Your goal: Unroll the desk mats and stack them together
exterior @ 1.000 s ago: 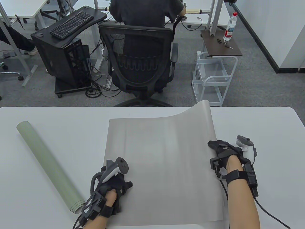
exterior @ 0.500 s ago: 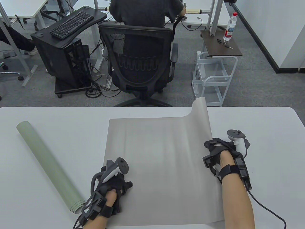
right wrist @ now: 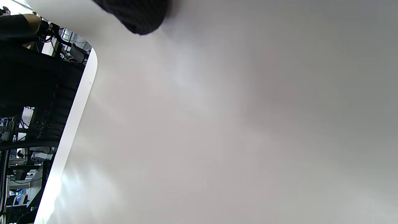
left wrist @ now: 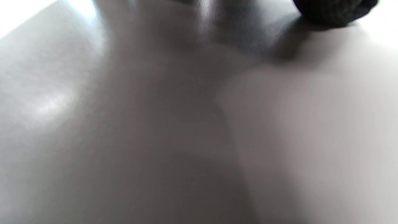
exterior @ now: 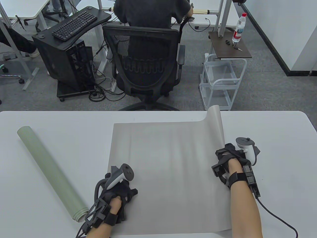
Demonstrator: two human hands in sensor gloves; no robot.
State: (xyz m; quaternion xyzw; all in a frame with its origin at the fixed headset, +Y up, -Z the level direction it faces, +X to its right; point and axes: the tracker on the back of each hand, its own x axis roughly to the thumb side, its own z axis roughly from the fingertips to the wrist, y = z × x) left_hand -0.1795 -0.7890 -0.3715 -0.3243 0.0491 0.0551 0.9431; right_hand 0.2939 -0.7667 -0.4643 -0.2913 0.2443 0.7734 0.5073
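Mat, grey (exterior: 168, 173), lies unrolled across the middle of the white table (exterior: 272, 129), flat over most of its length; its far right corner curls up off the surface. Left hand (exterior: 116, 191) rests on the near left edge, pinning it down. Left wrist view is blurred and shows only a fingertip against pale surface, so finger posture cannot be told. Right hand (exterior: 231, 155) sits at the right edge just below the upturned corner; whether its fingers pinch the edge or merely press it cannot be told (the glove and tracker hide them). Second mat, green (exterior: 50, 173), remains a tight roll lying diagonally well to the left, untouched.

Step in hand, by my reading: flattening the first mat, roughly a third of the job done. Next move calls for pressing or back-bending that springy corner so it stays down, then fetching the green roll. Office chair (exterior: 146, 64) and wire cart (exterior: 223, 81) stand beyond the table.
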